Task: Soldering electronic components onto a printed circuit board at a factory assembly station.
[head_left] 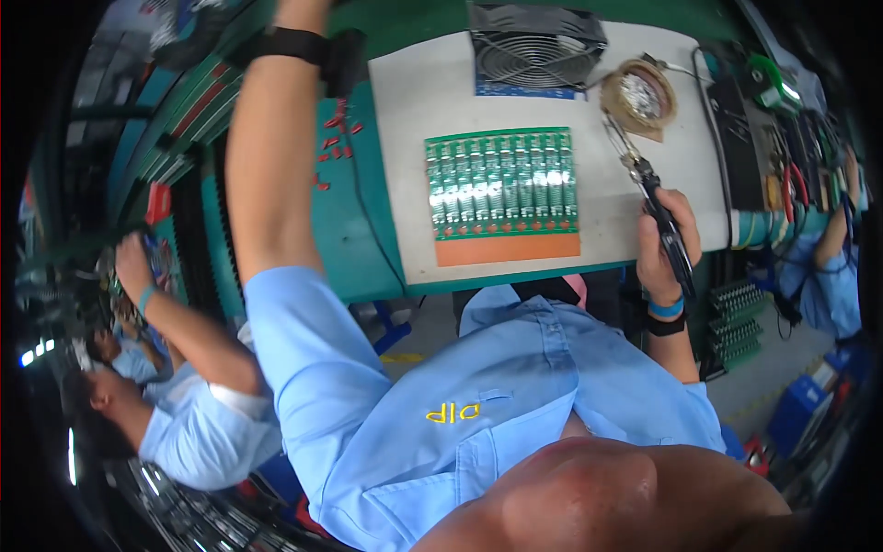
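Note:
My right hand (655,267) is closed round the black handle of a soldering iron (651,179). The iron's metal end points up and left, close to a round tan dish (614,99) with silvery bits inside. Left of that hand, a green circuit board panel (501,152) of several narrow boards lies over an orange-brown sheet (508,252). My left arm stretches far forward at the left, and only the base of my left hand (303,13) shows past a black wristband. Its fingers are cut off by the upper edge, so what they do is hidden.
A black fan (538,55) stands at the back of the white work surface (414,101). Small red parts (336,138) lie scattered on the green mat beside a thin cable. Hand tools (793,184) sit at the right. Co-workers are seated at left (198,428) and right (823,285).

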### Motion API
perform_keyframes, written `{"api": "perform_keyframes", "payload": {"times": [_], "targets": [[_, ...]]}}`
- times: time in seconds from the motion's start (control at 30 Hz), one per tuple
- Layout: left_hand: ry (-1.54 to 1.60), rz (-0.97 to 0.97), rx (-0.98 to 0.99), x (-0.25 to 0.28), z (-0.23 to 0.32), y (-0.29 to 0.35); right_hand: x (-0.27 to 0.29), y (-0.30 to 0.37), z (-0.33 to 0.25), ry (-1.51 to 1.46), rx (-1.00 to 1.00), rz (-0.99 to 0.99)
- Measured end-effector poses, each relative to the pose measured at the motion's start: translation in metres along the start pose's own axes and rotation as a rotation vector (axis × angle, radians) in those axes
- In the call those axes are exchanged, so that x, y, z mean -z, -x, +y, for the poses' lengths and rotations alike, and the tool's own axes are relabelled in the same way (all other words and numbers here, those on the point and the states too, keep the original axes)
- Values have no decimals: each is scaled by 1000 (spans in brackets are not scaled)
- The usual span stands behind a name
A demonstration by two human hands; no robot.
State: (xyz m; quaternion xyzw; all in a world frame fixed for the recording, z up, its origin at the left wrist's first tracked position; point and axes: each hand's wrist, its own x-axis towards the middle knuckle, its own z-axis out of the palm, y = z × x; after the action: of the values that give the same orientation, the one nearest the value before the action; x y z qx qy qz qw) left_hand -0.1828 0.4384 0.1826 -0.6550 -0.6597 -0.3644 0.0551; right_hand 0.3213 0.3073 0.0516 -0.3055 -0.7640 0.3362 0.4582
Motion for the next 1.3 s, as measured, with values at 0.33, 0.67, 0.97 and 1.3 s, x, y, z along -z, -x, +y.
{"api": "perform_keyframes", "payload": {"times": [0.33, 0.67, 0.97, 1.3], "targets": [[204, -114, 157, -45, 70, 12, 5, -21, 41, -18, 70, -7], [346, -143, 213, -57, 87, 37, 15, -8, 31, -24, 57, -2], [142, -169, 199, -59, 107, 33, 26, -11, 28, -30, 67, 1], [85, -90, 115, -76, 109, 34, 29, -12, 28, -40, 69, 16]]}}
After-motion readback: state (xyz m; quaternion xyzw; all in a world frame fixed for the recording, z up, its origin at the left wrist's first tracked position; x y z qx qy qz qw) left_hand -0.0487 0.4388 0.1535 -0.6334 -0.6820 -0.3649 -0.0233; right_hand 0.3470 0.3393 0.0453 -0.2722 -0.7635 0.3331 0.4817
